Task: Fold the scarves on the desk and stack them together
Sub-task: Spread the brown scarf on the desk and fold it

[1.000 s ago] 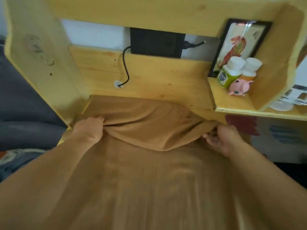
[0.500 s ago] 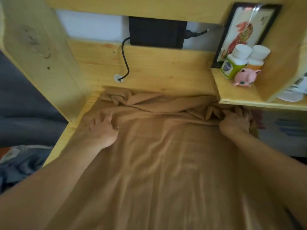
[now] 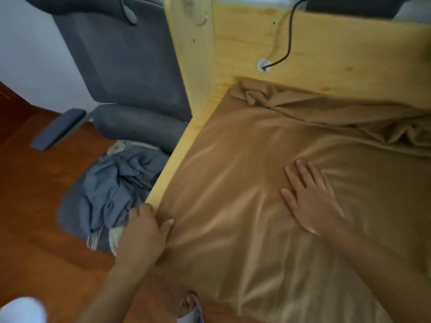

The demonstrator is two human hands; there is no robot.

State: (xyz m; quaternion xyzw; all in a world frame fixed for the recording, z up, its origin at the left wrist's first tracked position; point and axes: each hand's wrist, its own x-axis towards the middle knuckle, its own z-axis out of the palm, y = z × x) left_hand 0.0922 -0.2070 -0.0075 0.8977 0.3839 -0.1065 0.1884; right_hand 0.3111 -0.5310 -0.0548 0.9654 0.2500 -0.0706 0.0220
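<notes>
Pine desk [image 3: 177, 164], tan scarf [image 3: 256, 206] spread over it; left hand [image 3: 144, 231] gripped its edge, right hand [image 3: 312, 199] pressed flat; bunched far end risked folding crooked, overhanging cloth sliding floorward.

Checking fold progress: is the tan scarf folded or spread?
Spread: the tan scarf covers the wooden desk, bunched only at the back.

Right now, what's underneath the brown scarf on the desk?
The brown scarf lies spread over the wooden desk, whose bare edge shows along its left side. The right hand presses flat on top. Anything else beneath the cloth is covered and can't be seen.
</notes>
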